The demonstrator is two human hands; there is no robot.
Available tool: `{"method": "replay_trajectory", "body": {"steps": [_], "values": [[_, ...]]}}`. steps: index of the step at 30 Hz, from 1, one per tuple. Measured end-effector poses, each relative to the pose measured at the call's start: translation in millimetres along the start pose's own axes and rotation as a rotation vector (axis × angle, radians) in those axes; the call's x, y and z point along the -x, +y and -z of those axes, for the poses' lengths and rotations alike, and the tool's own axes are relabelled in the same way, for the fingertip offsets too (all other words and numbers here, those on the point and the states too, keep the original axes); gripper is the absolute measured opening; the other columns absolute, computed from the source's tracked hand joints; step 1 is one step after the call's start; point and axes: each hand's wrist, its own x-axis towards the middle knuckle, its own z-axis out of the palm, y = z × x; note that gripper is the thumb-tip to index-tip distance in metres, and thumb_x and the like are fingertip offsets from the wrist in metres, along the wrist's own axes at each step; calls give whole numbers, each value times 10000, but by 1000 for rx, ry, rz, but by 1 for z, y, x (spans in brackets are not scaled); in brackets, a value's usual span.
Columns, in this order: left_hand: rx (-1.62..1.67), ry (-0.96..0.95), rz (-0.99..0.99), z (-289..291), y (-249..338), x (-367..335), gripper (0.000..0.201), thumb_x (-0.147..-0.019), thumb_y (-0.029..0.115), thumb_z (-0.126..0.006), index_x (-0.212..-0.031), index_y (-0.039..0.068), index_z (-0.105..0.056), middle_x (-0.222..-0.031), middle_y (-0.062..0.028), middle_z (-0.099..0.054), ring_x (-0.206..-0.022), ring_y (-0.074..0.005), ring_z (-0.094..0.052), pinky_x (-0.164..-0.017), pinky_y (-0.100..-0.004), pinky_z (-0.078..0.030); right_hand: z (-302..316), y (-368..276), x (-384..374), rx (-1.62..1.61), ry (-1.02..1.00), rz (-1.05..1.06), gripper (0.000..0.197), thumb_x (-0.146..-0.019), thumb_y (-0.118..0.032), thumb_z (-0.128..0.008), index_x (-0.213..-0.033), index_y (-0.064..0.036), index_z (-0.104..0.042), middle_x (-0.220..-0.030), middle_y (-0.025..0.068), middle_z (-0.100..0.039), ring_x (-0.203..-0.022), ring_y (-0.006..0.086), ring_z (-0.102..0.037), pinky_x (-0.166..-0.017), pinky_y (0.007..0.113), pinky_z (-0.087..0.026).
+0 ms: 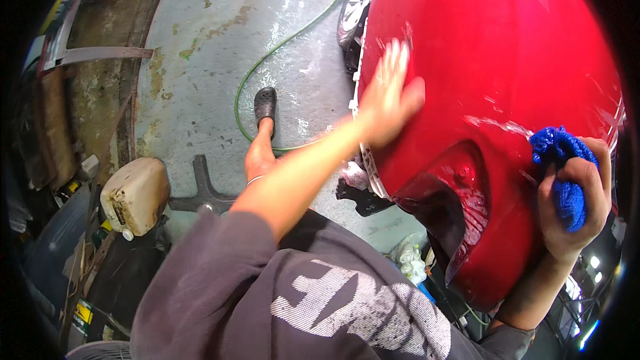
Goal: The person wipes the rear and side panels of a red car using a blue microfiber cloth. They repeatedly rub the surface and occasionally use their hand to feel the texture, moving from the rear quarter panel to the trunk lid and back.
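Note:
A glossy red car bumper fills the right side of the head view, with a fog-light recess at its lower end. White wet-looking smears mark its surface near the middle. My left hand is at the bumper's left edge, fingers stretched out and somewhat blurred; nothing shows in it. It appears to lie on the red surface, though contact is hard to judge. On the right, my right hand grips a bunched blue cloth against or just over the bumper's right part.
A car wheel stands beyond the bumper's left edge. A green hose curves across the worn grey floor, near my foot in a dark clog. A stained plastic jug sits at left, beside a dark metal stand leg.

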Motion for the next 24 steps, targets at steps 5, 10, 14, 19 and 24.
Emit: {"method": "replay_trajectory", "body": {"steps": [5, 10, 14, 19, 24], "values": [[75, 37, 124, 16, -13, -62, 908, -1116, 539, -434, -1685, -107, -144, -1761, -360, -90, -1671, -435, -64, -1358, -494, -80, 0, 7, -7, 88, -10, 30, 255, -668, 83, -745, -863, -29, -625, -1047, 216, -666, -949, 367, -700, -893, 442, -566], [124, -220, -49, 4, 38, 142, 1033, -1021, 492, -604, -1713, -66, -77, -1771, -357, -34, -1667, -486, -5, -1340, -566, -59, -3, 8, -2, -58, -36, -131, 257, -624, 65, -718, -804, -49, -576, -1049, 236, -674, -942, 386, -692, -873, 463, -577], [47, -29, -24, 0, -52, -19, 912, -1088, 464, -521, -1715, -47, -101, -1788, -311, -50, -1677, -426, -53, -1356, -504, -83, -7, 5, -6, -59, -4, -117, 270, -608, 38, -731, -801, -59, -568, -1053, 241, -678, -959, 407, -688, -864, 509, -573], [34, 71, 126, 33, -118, -168, 911, -1126, 606, -312, -1691, -90, -149, -1780, -317, -74, -1680, -397, -42, -1363, -454, -79, -7, 8, -22, -91, -10, -38, 286, -591, 25, -742, -797, -84, -577, -1060, 222, -684, -973, 420, -681, -864, 531, -567], [93, -200, -29, 5, 29, 75, 1083, -1006, 536, -612, -1709, -75, -59, -1758, -383, -31, -1663, -500, 1, -1332, -599, -53, -6, 9, -6, -93, -46, -201, 295, -569, 34, -744, -767, -110, -579, -1023, 183, -676, -969, 394, -671, -853, 516, -570]]}}
